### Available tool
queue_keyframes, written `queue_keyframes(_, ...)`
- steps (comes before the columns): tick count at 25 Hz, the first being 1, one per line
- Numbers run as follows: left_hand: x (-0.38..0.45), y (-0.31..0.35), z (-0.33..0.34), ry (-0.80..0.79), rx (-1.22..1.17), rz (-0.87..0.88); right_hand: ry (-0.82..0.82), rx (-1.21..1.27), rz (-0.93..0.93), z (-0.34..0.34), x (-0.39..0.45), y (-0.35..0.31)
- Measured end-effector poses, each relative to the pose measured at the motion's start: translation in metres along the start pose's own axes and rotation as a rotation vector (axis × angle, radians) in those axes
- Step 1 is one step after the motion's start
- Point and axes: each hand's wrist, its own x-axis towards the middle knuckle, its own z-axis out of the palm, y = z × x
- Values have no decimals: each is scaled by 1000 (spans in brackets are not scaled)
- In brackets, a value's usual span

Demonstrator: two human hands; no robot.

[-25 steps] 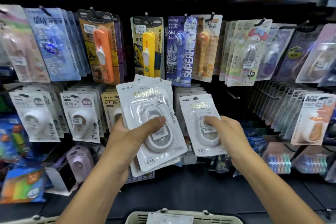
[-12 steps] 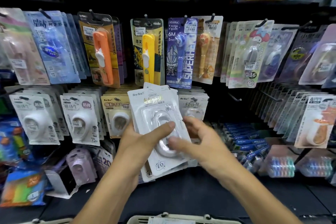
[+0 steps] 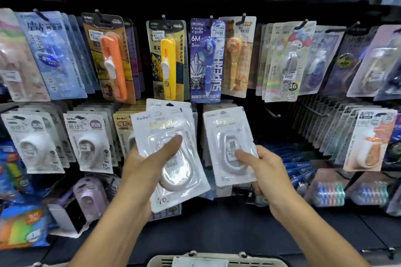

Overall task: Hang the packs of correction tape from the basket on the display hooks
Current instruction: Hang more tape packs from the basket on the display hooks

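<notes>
Centrally, a fanned stack of white correction tape packs [image 3: 171, 154] is gripped by the left hand [image 3: 141, 171], its thumb laid across the clear blister of the front pack and its fingers curled behind. At three o'clock from the stack and just apart from it, a single white pack [image 3: 230, 145] is pinched by the right hand [image 3: 267, 171], thumb on the blister, fingers hidden behind the card. This pack is held upright before the row of matching packs [image 3: 219, 108] hung on the lower display hooks. At twelve o'clock, an orange cutter pack [image 3: 110, 58] and a yellow cutter pack [image 3: 167, 60] are hung. At six o'clock, the rim of the basket [image 3: 217, 259] is seen at the frame's bottom edge.
</notes>
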Motion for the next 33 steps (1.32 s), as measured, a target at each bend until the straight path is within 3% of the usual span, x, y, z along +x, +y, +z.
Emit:
queue_keyframes(2,1,0,0,1,-6,15,-21,46,10,9,-5,2)
queue_keyframes(5,1,-2,4,-33,-27,4,79,160,64,13,-2,2)
queue_keyframes(10,1,-2,7,-29,-11,13,53,106,74,21,-8,5)
queue_keyframes(15,7,-5,5,-19,-5,15,136,153,106,12,-5,-7)
queue_keyframes(21,5,-4,3,-36,26,36,-25,-16,304,-24,7,-21)
queue_keyframes(28,-1,-10,14,-56,95,38,-50,84,260,1,4,-1)
queue_keyframes(30,-3,-12,18,-66,84,33,-53,-39,96,10,1,4)
queue_keyframes(33,-5,-16,24,-89,76,25,-293,-64,-123,24,-9,4)
